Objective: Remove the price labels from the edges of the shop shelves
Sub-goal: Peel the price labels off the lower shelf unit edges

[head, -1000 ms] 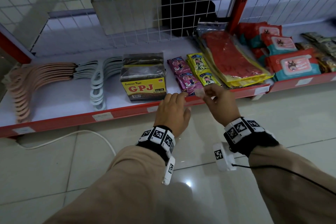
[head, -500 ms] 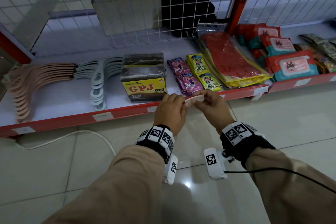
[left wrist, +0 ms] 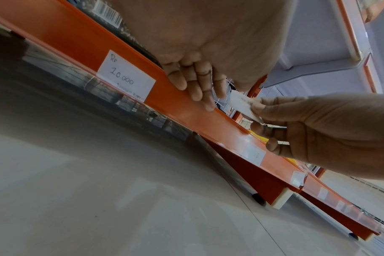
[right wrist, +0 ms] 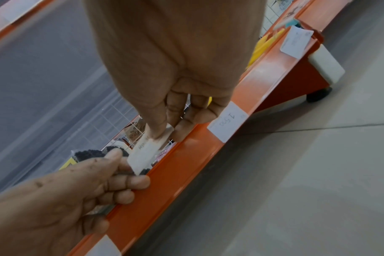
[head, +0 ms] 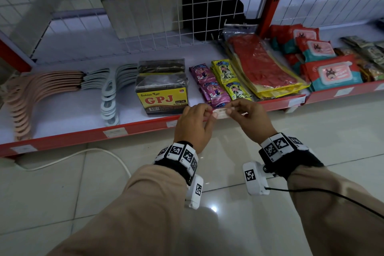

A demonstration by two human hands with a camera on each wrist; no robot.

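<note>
A small white price label point(head: 221, 113) is off the strip and held level between both hands, just in front of the red shelf edge point(head: 145, 128). My left hand point(head: 208, 113) pinches its left end and my right hand point(head: 229, 110) pinches its right end. The right wrist view shows the thumb and forefinger of my right hand point(right wrist: 164, 133) on the price label point(right wrist: 147, 150), with my left hand point(right wrist: 129, 166) at its lower end. More labels stay on the edge: a "10.000" label point(left wrist: 126, 76) and a "1500" label point(right wrist: 227, 121).
The bottom shelf carries hangers point(head: 41, 89), a GPJ pack point(head: 163, 93), sachets point(head: 220, 83), red packets point(head: 261, 64) and wipes point(head: 330, 72). Other labels point(head: 115, 132) sit along the strip. A white cable point(head: 83, 153) lies on the tiled floor.
My left hand rose from the shelf edge and took the label's left end. My right hand brought the label down and leftward to meet it.
</note>
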